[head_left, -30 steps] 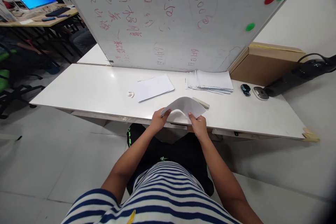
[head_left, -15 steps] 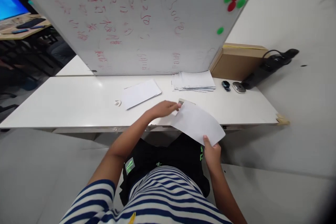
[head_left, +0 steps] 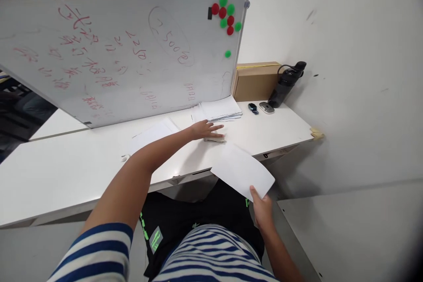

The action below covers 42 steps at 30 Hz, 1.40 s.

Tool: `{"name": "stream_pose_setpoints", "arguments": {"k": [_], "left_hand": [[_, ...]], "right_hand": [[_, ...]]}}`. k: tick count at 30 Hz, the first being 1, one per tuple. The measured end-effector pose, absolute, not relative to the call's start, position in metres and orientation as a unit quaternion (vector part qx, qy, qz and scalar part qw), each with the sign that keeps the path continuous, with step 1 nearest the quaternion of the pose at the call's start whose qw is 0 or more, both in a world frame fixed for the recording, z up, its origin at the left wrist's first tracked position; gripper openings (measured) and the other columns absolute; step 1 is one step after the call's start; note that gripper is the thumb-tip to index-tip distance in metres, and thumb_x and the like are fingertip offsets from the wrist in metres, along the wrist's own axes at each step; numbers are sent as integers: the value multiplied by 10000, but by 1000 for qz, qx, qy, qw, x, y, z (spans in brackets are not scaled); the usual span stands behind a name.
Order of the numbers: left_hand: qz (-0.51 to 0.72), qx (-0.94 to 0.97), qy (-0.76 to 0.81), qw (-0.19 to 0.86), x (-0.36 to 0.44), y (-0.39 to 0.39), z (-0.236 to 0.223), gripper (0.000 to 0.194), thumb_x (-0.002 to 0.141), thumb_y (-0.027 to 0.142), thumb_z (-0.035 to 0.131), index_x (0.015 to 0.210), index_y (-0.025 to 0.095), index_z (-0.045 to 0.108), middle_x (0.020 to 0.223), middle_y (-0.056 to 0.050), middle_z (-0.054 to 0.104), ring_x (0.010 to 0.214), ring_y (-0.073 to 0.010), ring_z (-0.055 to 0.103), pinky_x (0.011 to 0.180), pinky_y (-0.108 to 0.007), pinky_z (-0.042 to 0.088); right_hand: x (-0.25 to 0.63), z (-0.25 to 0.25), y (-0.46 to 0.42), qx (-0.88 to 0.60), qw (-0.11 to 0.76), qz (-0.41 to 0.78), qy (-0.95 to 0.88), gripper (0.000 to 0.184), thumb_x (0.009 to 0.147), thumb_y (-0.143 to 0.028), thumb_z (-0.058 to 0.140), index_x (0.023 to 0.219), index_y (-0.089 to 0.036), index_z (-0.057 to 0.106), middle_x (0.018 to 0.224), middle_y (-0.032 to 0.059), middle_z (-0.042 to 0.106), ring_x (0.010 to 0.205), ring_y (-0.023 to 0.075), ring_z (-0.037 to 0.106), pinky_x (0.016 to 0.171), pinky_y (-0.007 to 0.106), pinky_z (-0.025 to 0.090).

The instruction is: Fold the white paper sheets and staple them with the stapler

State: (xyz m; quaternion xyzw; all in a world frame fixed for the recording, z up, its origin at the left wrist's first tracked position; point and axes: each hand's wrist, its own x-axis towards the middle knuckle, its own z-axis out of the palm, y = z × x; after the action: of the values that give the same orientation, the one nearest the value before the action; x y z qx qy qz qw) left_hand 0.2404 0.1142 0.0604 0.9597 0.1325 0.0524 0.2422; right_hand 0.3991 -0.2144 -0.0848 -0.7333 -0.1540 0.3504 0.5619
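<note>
My right hand (head_left: 263, 211) pinches the near corner of a white sheet of paper (head_left: 243, 169), thumb on top. The sheet bends slightly and reaches over the table's front edge. My left hand (head_left: 207, 130) is stretched out over the table with its fingers spread. Just beneath its fingers lies a small greyish-beige flat thing (head_left: 214, 140), mostly covered, whose kind I cannot make out. A stack of white papers (head_left: 221, 109) lies just beyond that hand. More white paper (head_left: 153, 134) lies to the left, partly hidden by my left arm.
A whiteboard (head_left: 172, 75) with red writing and round magnets stands along the table's (head_left: 66, 176) back. To the right are a smartwatch (head_left: 253, 108), a computer mouse (head_left: 266, 107), a black bottle (head_left: 287, 84) and a cardboard box (head_left: 254, 86). A small white object (head_left: 125, 157) lies at the left.
My view has turned to the right. My left hand has left the paper's far edge and spread its fingers over the small flat thing. My right hand still holds the sheet.
</note>
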Motion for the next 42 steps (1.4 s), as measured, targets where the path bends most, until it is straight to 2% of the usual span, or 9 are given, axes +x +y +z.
{"name": "stream_pose_setpoints", "arguments": {"k": [3,6,9,11,14,20,27,32,42], "left_hand": [[1,957,150,249,241,104,59,338,713,153,579,990,315,686,1341,-40,544,1124,-252,489,875,-337,332],[-19,961,156,227,250,89,52,87,711,190,625,716,255,683,1258,-59,606,1154,-277,473,868,-346,332],[-23,969,168,181,261,76,39,319,699,288,694,440,197,532,890,-117,704,1019,-294,535,834,-354,317],[-42,964,213,151,260,69,30,447,712,413,701,391,186,490,647,-117,655,896,-283,565,794,-352,307],[-82,946,290,119,241,58,21,497,693,578,685,418,188,547,556,-104,611,834,-280,578,746,-344,295],[-49,919,370,128,154,31,28,474,681,667,648,594,201,645,692,-85,638,838,-269,596,726,-325,316],[40,869,474,134,75,-2,22,314,859,509,541,906,229,676,909,-87,661,822,-235,596,699,-293,369],[111,844,493,181,56,-13,9,319,854,489,556,1066,275,662,1103,-76,652,991,-263,580,765,-306,407],[98,847,485,194,54,-15,14,441,895,553,432,1151,245,616,1178,-52,624,1049,-248,562,831,-339,442]], "right_hand": [[401,-92,-209,-734,558,348,-171,510,722,-529,655,1055,-143,666,1046,104,707,949,287,674,762,358,551],[401,-92,-205,-728,558,353,-185,499,734,-524,644,1065,-152,671,1063,105,701,963,288,671,760,350,552],[400,-85,-204,-720,557,376,-174,501,739,-515,649,1074,-142,660,1089,112,692,975,283,667,777,343,552],[399,-80,-203,-716,553,395,-161,508,733,-510,662,1069,-130,654,1090,117,690,969,282,668,770,345,556],[400,-75,-203,-708,547,415,-163,506,720,-508,678,1065,-138,650,1078,108,695,935,285,677,696,345,569],[400,-63,-189,-699,506,459,-212,499,694,-476,721,1056,-136,671,1090,115,690,980,288,659,809,367,542],[388,-55,-160,-678,432,526,-276,497,670,-448,742,1048,-130,689,1073,124,695,992,308,652,863,416,516],[384,-53,-152,-669,424,538,-289,483,646,-427,763,1022,-130,700,1054,121,702,985,309,655,880,419,513],[374,-55,-145,-657,394,584,-270,492,640,-408,777,1028,-118,686,1072,123,695,983,294,661,850,381,540]]}}
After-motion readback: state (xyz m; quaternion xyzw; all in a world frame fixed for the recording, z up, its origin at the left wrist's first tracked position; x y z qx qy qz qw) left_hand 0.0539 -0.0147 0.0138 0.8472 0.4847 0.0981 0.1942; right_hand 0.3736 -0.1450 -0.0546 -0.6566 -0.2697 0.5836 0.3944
